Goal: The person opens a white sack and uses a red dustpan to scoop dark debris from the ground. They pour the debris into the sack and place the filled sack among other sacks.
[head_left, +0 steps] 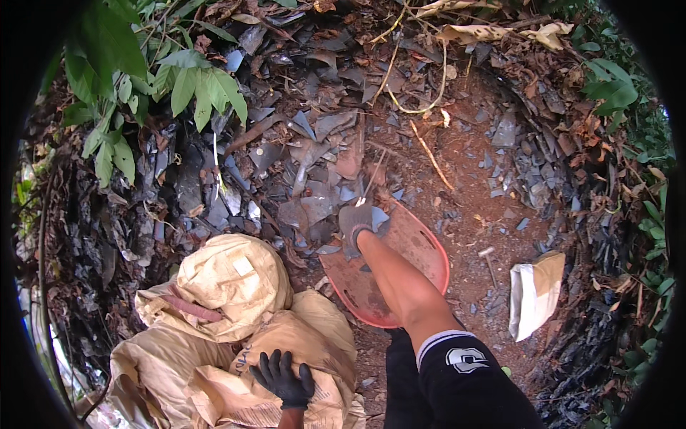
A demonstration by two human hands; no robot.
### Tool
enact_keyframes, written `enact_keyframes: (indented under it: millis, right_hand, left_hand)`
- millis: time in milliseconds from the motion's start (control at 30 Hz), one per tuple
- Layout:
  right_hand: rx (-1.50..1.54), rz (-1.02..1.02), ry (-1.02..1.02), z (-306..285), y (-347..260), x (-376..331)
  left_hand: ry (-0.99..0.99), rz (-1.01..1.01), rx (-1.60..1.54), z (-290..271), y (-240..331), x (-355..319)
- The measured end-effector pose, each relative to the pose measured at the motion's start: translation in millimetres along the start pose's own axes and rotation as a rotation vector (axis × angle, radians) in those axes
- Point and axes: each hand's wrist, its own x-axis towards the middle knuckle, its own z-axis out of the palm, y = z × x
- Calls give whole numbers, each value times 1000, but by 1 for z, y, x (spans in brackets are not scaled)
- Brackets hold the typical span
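The black-gloved left hand (pixel 284 379) rests with fingers spread on the bulging brown paper sacks (pixel 164 365), gripping nothing, probably using them as a prop for the leaning body. The grey-gloved right hand (pixel 354 223) is at the upper-left rim of the shallow red pan (pixel 414 243); a thin rod (pixel 374 171) shows just beyond it, but whether the fingers close on anything cannot be told. The pan lies on reddish soil (pixel 457 193) beside the dark, slate-like shards (pixel 336 129), seemingly to keep both within short reach.
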Motion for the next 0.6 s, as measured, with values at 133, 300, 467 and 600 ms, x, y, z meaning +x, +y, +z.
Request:
enact_keyframes:
  millis: [133,300,467,600]
  right_hand:
    - [846,328,54,-13,-8,-110]
    - [572,376,16,-103,-3,-218]
    - [604,104,370,-83,28,-188]
    - [929,253,576,-97,59,-11]
  left_hand:
    - [-5,-41,-2,-19,-10,-5]
    - [4,-30,-50,-25,-5,-7]
    - [-4,-54,1,-24,-16,-8]
    - [-1,-30,-54,-7,-11,-4]
